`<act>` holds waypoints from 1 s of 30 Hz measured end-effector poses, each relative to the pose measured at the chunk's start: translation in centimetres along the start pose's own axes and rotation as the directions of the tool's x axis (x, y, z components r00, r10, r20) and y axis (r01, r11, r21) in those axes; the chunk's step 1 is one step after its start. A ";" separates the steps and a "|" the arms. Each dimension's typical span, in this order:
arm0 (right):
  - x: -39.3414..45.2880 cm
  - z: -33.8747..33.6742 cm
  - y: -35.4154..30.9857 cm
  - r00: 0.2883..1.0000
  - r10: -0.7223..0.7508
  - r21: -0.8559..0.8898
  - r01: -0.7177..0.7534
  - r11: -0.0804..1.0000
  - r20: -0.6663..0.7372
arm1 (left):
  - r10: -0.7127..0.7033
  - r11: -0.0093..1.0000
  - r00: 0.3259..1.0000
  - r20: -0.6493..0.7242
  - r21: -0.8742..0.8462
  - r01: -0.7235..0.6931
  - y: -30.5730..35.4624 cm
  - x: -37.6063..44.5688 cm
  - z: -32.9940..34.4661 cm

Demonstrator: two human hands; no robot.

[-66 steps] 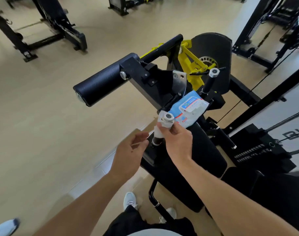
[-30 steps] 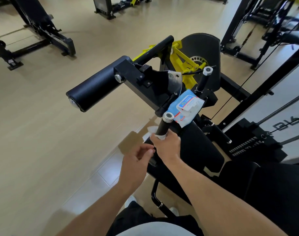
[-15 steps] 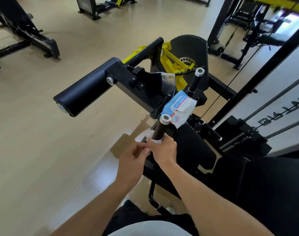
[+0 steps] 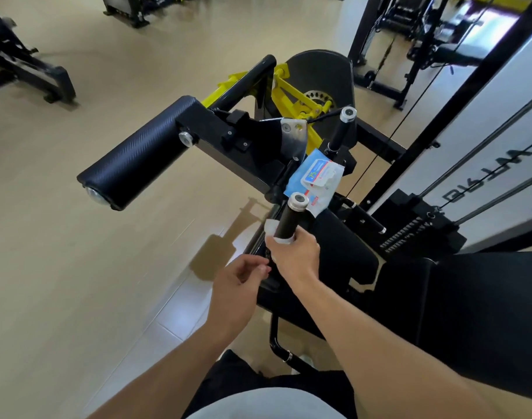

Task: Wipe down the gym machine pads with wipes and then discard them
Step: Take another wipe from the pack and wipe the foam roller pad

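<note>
- while the right hand (image 4: pixel 293 255) is wrapped round the base of the near handle grip (image 4: pixel 287 220) with the white wipe (image 4: pixel 271 228) pinched under its fingers, the step in hand looks like wiping that grip along its length.
- to do it well, i'd judge the wipe should circle the whole grip, with firm pressure drawn toward the metal end cap (image 4: pixel 298 201), so no side gets missed.
- left hand (image 4: pixel 239 282) hovers just below and to the left, fingers loosely curled, holding nothing; it could steady the frame if the handle turns.
- wipe sits at the top of the right hand, a corner poking out on the left side of the grip.
- wipes packet (image 4: pixel 314 179) rests on the machine just beyond the grip, near the right hand, between the two handles.
- roller pad (image 4: pixel 134 164) and seat pad (image 4: pixel 343 246) remain within reach, well apart from the wipe.
</note>
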State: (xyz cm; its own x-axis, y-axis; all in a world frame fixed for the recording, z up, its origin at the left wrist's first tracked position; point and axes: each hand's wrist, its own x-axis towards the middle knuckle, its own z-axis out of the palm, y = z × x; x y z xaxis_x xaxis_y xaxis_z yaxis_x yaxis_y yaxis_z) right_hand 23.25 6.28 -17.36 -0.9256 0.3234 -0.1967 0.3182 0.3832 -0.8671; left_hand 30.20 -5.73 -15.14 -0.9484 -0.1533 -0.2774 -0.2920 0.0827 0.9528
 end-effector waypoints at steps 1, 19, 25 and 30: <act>0.6 -0.4 -0.8 0.999 -0.024 0.013 0.024 1.000 -0.049 | 0.001 1.000 1.000 0.007 -0.002 -0.001 -0.1 0.1 -0.2; -0.2 -1.0 -2.4 0.966 -0.030 0.185 0.080 0.979 -0.256 | 0.041 0.998 0.994 0.099 -0.050 -0.036 -0.3 2.2 -1.5; -3.7 -0.2 -1.3 0.996 -0.087 0.243 0.090 0.966 -0.020 | 0.050 0.998 0.991 0.124 -0.031 -0.046 -0.7 3.0 -1.3; -6.1 -0.6 2.0 0.982 -0.116 0.344 0.060 0.937 0.146 | -0.021 0.998 0.995 0.098 -0.062 0.027 -1.7 3.3 -0.8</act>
State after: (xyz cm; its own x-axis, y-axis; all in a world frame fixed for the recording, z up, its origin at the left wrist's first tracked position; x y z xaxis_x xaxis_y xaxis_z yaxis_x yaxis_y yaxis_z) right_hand 29.63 5.58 -17.62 -0.9762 0.1472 -0.1592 0.1724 0.0809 -0.9817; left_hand 27.70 -7.17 -17.57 -0.9497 -0.0581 -0.3077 -0.3091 0.0169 0.9509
